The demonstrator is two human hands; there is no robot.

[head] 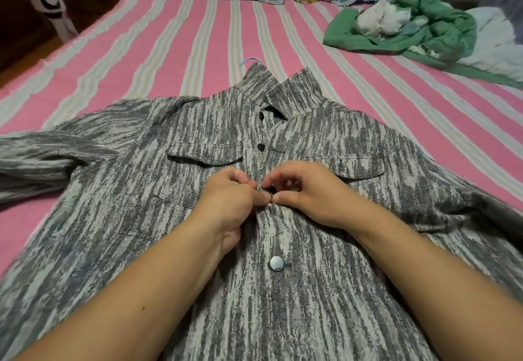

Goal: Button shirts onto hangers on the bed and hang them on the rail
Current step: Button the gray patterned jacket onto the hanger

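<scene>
While shirt (283,219) lies flat on bed (169,35), left hand (235,199) and right hand (308,193) pinch placket at mid button. Risk: button slips hole; tugging shifts hanger hook (249,61) from collar.

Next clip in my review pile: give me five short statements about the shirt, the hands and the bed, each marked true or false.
1. Both hands pinch the grey shirt at its front placket. True: the left hand and right hand meet there.
2. The shirt lies on a plain blue sheet. False: the bedsheet is pink with pale stripes.
3. A pale round button shows below the hands. True.
4. The green clothes heap lies at the left side of the bed. False: it lies at the far right.
5. The shirt hangs on a rail. False: it lies flat on the bed, with a hanger hook poking out past the collar.
</scene>
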